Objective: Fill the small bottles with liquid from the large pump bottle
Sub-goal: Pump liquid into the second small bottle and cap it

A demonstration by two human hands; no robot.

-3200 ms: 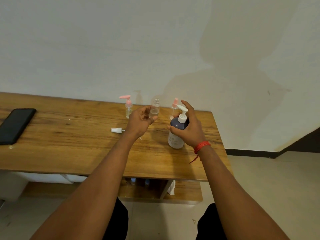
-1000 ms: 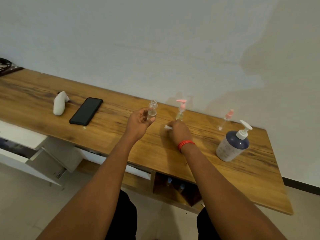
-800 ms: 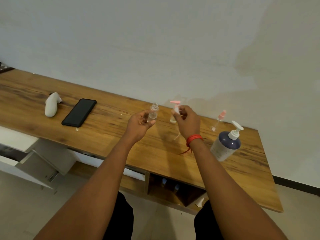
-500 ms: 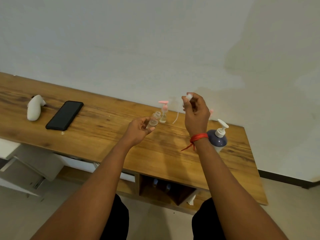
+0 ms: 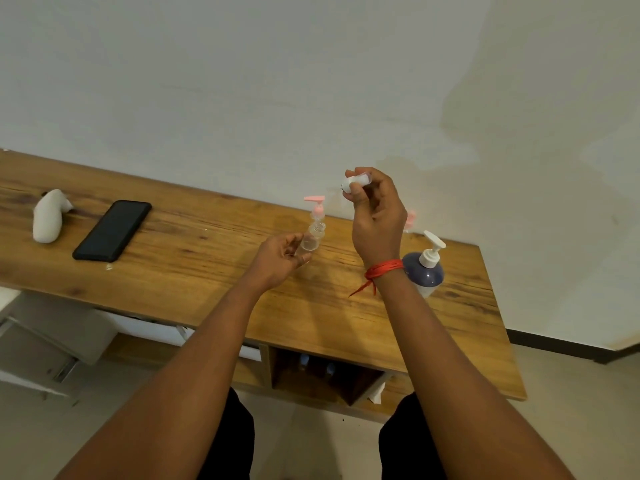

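Observation:
My left hand (image 5: 280, 258) holds a small clear bottle (image 5: 311, 239) with an uncapped neck, tilted a little, above the wooden table (image 5: 194, 271). My right hand (image 5: 375, 216) is raised above it and pinches a small white pump cap (image 5: 349, 181) between thumb and fingers. Behind the clear bottle stands a small bottle with a pink pump (image 5: 317, 206). Another pink-topped small bottle (image 5: 411, 218) is mostly hidden behind my right hand. The large dark-blue pump bottle (image 5: 424, 268) with a white pump stands to the right, partly behind my right wrist.
A black phone (image 5: 112, 230) and a white handheld device (image 5: 48, 216) lie on the table's left part. White drawers (image 5: 52, 344) stand open below the left side. An open shelf (image 5: 325, 372) sits under the table. The wall runs close behind.
My right hand left the large pump bottle, picked the white pump cap off the table and raised it above the small clear bottle. My left hand lowered that bottle slightly.

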